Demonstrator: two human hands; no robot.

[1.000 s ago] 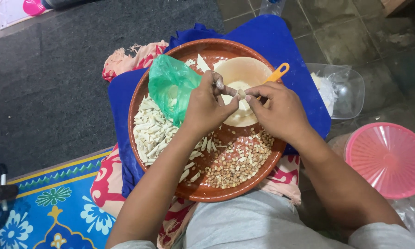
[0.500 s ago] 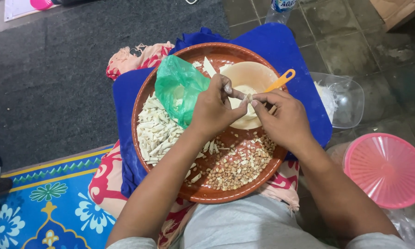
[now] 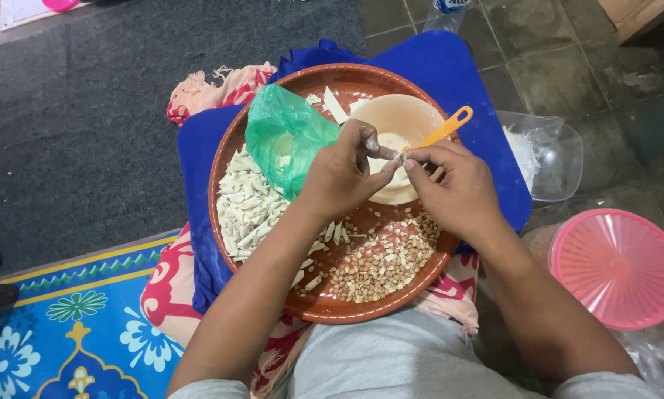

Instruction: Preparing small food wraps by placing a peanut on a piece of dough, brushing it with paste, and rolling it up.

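Note:
A round brown tray (image 3: 225,159) rests on my lap over a blue cushion. My left hand (image 3: 343,174) and my right hand (image 3: 457,188) meet above it and pinch a small white dough piece (image 3: 400,157) between their fingertips. Under the hands stands a cream bowl (image 3: 395,118) of white paste with an orange-handled utensil (image 3: 446,129) in it. Several folded white pieces (image 3: 247,207) are heaped on the tray's left side. A pile of peanuts (image 3: 380,266) lies at its near right. A green plastic bag (image 3: 288,133) lies at the tray's far left.
A pink plastic lid (image 3: 616,266) sits on the floor at the right. Beyond it is a clear plastic container (image 3: 550,155). Dark carpet (image 3: 88,111) covers the far left, with a blue patterned mat (image 3: 73,332) at the near left. A bottle (image 3: 446,11) stands at the top edge.
Both hands stay together over the bowl, and their fingertips have shifted slightly on the small white piece. The view has drifted a little.

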